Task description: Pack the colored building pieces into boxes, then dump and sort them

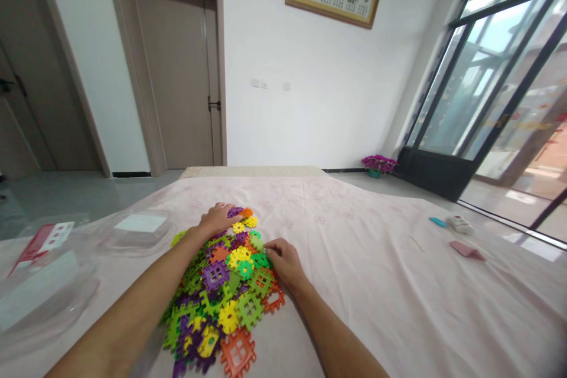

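A heap of interlocking plastic pieces (221, 301) in green, purple, yellow and orange lies on the pink cloth (376, 260) in front of me. My left hand (218, 218) rests on the far end of the heap, fingers curled over purple and orange pieces. At the heap's right side my right hand (283, 257) has its fingers bent down, pinching at a green piece (261, 260).
A clear plastic lid (135, 230) and a clear container (42, 289) sit at the left. Small items, a teal one (438, 222), a white one (460, 224) and a pink one (467, 250), lie far right. Beyond are a door, a glass sliding door and potted flowers (378, 163).
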`<state>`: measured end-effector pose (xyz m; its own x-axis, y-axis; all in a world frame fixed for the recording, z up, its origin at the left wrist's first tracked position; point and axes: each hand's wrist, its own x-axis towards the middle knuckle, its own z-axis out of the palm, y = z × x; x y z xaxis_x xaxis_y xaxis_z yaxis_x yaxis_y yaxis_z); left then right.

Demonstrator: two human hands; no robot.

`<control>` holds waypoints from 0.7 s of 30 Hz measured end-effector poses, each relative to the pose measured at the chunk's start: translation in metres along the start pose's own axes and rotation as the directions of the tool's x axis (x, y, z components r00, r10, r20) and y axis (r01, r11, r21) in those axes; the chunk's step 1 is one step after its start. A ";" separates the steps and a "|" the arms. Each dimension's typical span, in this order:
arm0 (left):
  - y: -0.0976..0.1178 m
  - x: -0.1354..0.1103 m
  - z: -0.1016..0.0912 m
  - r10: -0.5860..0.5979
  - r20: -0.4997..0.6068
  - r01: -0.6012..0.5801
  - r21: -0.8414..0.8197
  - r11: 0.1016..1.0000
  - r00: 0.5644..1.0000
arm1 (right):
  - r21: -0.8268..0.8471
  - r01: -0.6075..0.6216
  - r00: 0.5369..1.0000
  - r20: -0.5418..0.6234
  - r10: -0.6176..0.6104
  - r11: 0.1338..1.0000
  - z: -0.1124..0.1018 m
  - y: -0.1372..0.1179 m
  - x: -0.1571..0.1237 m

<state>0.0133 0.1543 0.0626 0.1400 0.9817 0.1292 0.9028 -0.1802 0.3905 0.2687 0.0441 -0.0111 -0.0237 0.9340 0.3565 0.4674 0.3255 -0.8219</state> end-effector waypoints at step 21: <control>0.006 0.012 0.028 0.193 0.105 -0.197 0.022 0.980 0.975 | -0.098 0.007 1.000 0.025 -0.004 0.995 -0.003 -0.010 -0.001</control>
<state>0.0316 0.1668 0.0411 0.3539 0.9293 0.1057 0.8664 -0.3683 0.3371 0.2666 0.0396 -0.0014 -0.0478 0.9360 0.3486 0.5515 0.3157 -0.7721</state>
